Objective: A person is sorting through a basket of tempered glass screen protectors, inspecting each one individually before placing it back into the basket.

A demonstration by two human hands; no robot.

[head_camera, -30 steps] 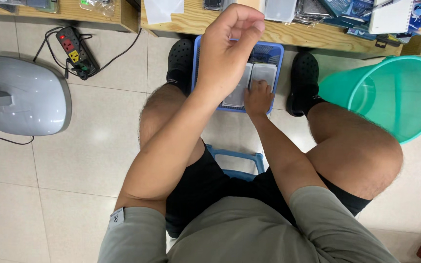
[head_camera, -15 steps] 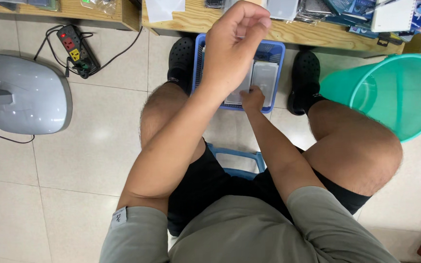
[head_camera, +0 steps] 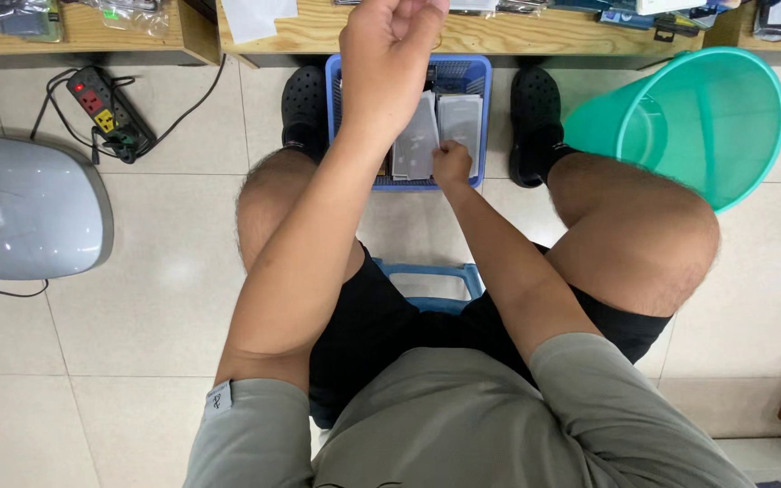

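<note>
A blue plastic basket (head_camera: 484, 117) stands on the floor between my feet and holds several flat grey packets (head_camera: 459, 119). My right hand (head_camera: 451, 163) reaches down into the basket's near edge, its fingers pinched on the lower edge of a grey packet. My left hand (head_camera: 389, 56) is raised high above the basket, near the wooden table's edge (head_camera: 535, 38). Its fingers are curled, and I see it from the back, so whatever is inside them is hidden.
A green mesh bin (head_camera: 707, 117) lies tilted by my right knee. A power strip (head_camera: 101, 110) with cables and a grey rounded base (head_camera: 24, 208) sit on the tiles at the left. I sit on a blue stool (head_camera: 431, 285). Black clogs (head_camera: 535, 108) flank the basket.
My left hand has lifted a little toward the table edge. My right hand stays at the basket's near edge while the grey packets under it have shifted.
</note>
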